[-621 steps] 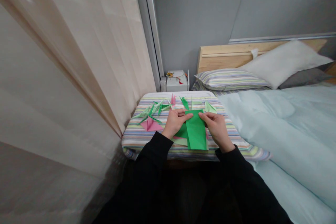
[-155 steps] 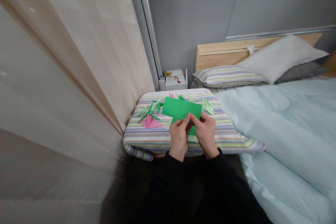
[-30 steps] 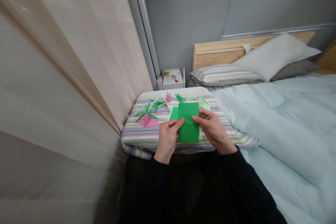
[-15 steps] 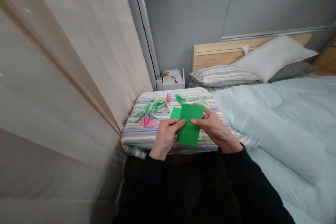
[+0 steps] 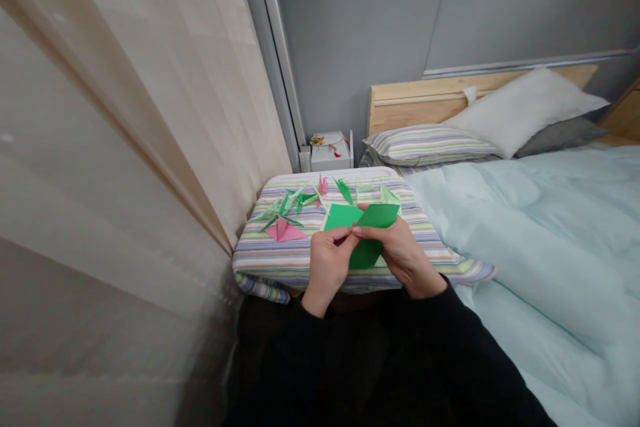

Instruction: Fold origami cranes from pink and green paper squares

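Observation:
A sheet of green origami paper (image 5: 367,254), bent across its middle, is held above the small table. My left hand (image 5: 330,259) pinches its left edge between thumb and fingers. On the other side my right hand (image 5: 400,250) grips the sheet, the thumb across the bend and meeting the left fingertips. Behind the held sheet lies more green paper (image 5: 343,215) on the striped cloth (image 5: 280,260). Beyond and to the left are folded paper cranes, among them a pink one (image 5: 284,229), several green ones and another pink crane (image 5: 322,188).
A beige curtain (image 5: 165,80) hangs close on the left. To the right is a bed with a pale blue quilt (image 5: 530,213), a striped pillow (image 5: 433,144) and a white pillow (image 5: 530,110). A small white cabinet (image 5: 330,159) stands behind the table.
The green paper was flat and upright; now it is bent, its upper part tilted to the right. My hands have come together at its middle, and more green paper shows behind.

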Available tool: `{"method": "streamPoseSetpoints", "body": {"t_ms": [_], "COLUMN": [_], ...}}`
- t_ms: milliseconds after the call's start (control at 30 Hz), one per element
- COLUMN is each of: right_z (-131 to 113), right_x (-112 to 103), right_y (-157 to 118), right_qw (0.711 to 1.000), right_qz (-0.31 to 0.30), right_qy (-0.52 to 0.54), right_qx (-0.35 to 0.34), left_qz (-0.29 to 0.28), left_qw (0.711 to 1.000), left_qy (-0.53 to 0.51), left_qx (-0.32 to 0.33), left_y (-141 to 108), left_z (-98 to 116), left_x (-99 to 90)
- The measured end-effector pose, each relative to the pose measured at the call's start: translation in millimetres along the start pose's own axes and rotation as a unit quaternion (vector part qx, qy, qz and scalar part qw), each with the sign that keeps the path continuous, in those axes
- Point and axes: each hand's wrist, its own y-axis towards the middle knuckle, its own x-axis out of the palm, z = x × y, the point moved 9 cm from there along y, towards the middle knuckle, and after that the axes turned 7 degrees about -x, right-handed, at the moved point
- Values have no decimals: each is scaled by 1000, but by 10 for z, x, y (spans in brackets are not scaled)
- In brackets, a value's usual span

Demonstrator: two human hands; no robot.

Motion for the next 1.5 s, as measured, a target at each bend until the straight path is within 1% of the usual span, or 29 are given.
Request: {"method": "streamPoseSetpoints", "body": {"t_ms": [200, 300, 400, 500, 600, 733, 833, 900, 967, 1000, 1067, 1133, 1167, 1200, 1233, 1333, 1400, 1500], "right_z": [-49, -24, 20, 30, -2, -37, -64, -129, -238, -256, -200, -119, -102, -91, -95, -136, -154, -187], "right_x": [-17, -30, -45, -93, -163, -216, -302, -390, -466, -453, -355, -258, -224, -177, -157, -171, -211, -244], "right_y": [-17, -14, -8, 1, 13, 58, 139, 201, 232, 235, 223, 185, 163, 144, 129, 111, 113, 106], "right_qw": [1000, 1000, 1000, 998, 998, 999, 998, 996, 991, 990, 993, 994, 993, 991, 989, 985, 985, 983], "right_qz": [13, 16, 13, 22, 37, 38, 52, 74, 97, 87, 43, 13, 8, -5, -5, 17, 32, 29], "right_qy": [-4, 0, 21, 47, 38, 25, 34, 36, 38, 35, 15, -11, -20, -31, -42, -63, -71, -103], "right_qx": [2, 1, 14, 32, 37, 27, 16, -17, -84, -105, -107, -107, -117, -127, -139, -159, -154, -149], "left_qz": [-23, -37, -50, -64, -78, -78, -84, -76, -42, -19, 15, 29, 29, 27, 23, -8, -39, -87], "left_qw": [1000, 999, 998, 997, 995, 995, 994, 995, 998, 999, 995, 986, 982, 979, 977, 975, 976, 979], "left_qy": [7, 15, 28, 51, 63, 67, 66, 55, 22, -5, -70, -130, -151, -166, -175, -172, -149, -88], "left_qx": [6, 6, 8, -1, -14, -15, -22, -29, -40, -49, -75, -98, -106, -113, -119, -141, -154, -164], "left_y": [5, 1, -16, -51, -96, -134, -134, -113, -73, -50, -11, 12, 16, 16, 10, -26, -54, -80], "left_z": [37, 36, 27, -26, -102, -152, -196, -240, -298, -333, -417, -486, -509, -525, -537, -558, -560, -539], "left_x": [36, 51, 61, 78, 96, 93, 82, 39, -50, -101, -159, -156, -141, -122, -103, -43, -8, 31]}}
